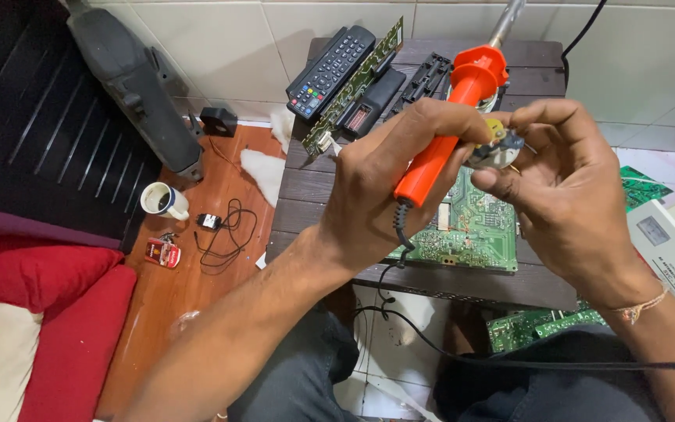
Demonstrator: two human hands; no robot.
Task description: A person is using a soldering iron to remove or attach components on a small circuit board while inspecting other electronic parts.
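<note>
Soldering iron with orange plastic handle (pixel 448 129), grasped in the left hand (pixel 384 187), its metal barrel pointing to the far side and its black cord (pixel 400 230) trailing near.
Small round grey component with yellow part (pixel 496 144), pinched in the grip of the right hand (pixel 564 187), held above the worktop and touching the iron's handle.
Green circuit board (pixel 470 230), flat on the dark wooden worktop (pixel 306 195), beneath both hands.
Black remote control (pixel 330 70) and narrow green board strip (pixel 353 90), far left of worktop.
White mug (pixel 164 201), on the floor, left.
Step in hand: by appearance, readying the component for soldering; bringing tip to joint would call for a steady hold.
Obscured: iron's tip cut off at the far edge; component's leads hidden by fingers.
</note>
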